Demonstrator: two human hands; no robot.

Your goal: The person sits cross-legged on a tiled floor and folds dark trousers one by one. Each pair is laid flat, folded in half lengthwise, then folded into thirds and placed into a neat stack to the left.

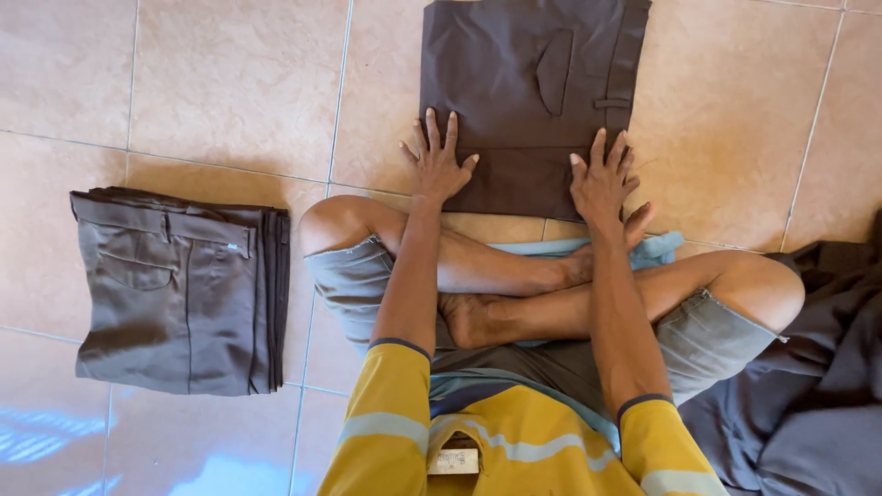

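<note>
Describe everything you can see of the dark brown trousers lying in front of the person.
The dark brown trousers lie flat and folded on the tiled floor, ahead of the person's crossed legs. The cloth looks smooth and woven. A back pocket with a pointed flap, a belt loop and a waistband along the right side show. The top runs out of view. The left hand and the right hand press palm down on the near edge, fingers spread.

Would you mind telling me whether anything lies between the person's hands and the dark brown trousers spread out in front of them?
Nothing visible does. The left hand and the right hand both lie flat, fingers spread, directly on the near edge of the dark brown trousers on the tiled floor.
</note>
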